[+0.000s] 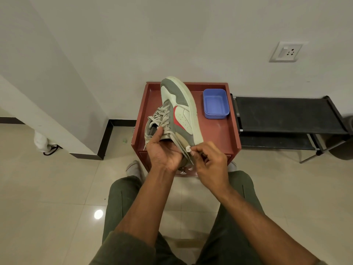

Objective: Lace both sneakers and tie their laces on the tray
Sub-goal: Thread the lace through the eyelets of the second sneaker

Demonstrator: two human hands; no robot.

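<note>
A grey and white sneaker (179, 109) with a red mark is tilted on its side over the red-brown tray (219, 131), toe pointing away. My left hand (164, 150) grips its heel end, thumb up against the collar beside the beige laces (159, 116). My right hand (210, 159) pinches a small white knotted lace end (188, 149) at the heel. Only one sneaker on the tray is visible.
A blue plastic box (215, 103) sits at the tray's far right. The tray tops a red cabinet against the wall. A black rack (286, 115) stands to the right. My knees are below, with a foot (133, 168) on either side of the cabinet.
</note>
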